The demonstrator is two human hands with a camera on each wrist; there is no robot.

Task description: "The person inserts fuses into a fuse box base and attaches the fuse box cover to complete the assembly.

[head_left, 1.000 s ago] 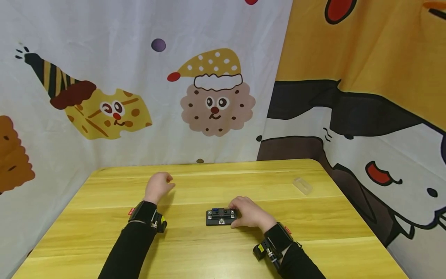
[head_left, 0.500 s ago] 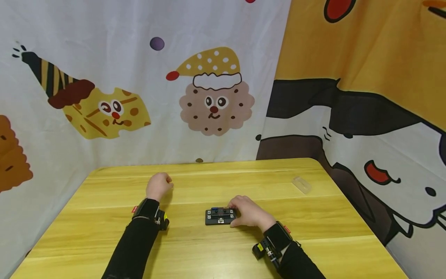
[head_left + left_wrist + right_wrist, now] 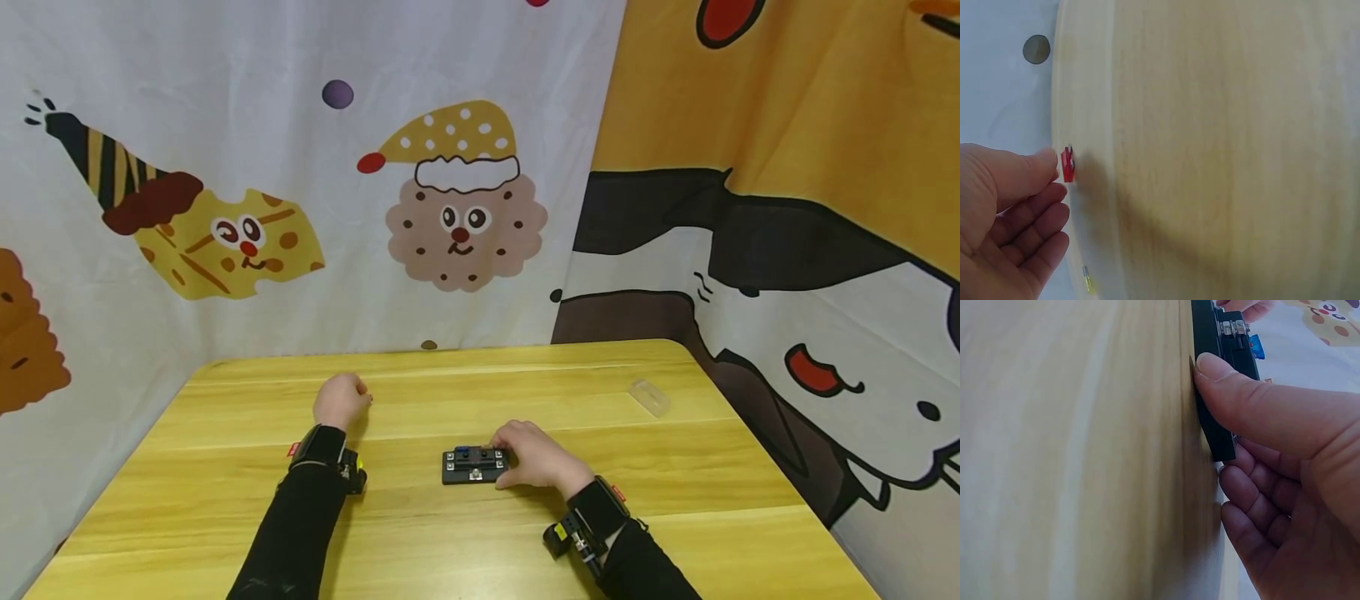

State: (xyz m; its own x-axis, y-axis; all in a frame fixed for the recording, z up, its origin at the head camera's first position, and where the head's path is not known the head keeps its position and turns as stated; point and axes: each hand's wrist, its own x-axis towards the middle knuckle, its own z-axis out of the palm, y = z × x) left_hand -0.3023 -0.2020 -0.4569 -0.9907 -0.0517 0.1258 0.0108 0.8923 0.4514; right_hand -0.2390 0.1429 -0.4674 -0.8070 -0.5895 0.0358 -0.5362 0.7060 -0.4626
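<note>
A black rectangular block (image 3: 475,466) with metal nuts at its corners and a small blue part on top lies on the wooden table. My right hand (image 3: 542,455) grips its right end, thumb along the near edge and fingers behind; the right wrist view shows the thumb (image 3: 1235,394) on its side and bolts (image 3: 1233,328) above. To the left, over the far part of the table, my left hand (image 3: 341,402) pinches a small red piece (image 3: 1068,165) with a metal glint between thumb and forefinger. Its other fingers are curled.
A small yellow piece with a grey end (image 3: 1088,279) shows near the left little finger. Toward the back right of the table (image 3: 420,542) lies a clear plastic case (image 3: 649,398). A printed curtain (image 3: 465,317) hangs behind the far edge.
My left thumb and fingers have drawn closer together, and the left forearm has shifted slightly right. The right hand keeps its hold on the block, which stays in place.
</note>
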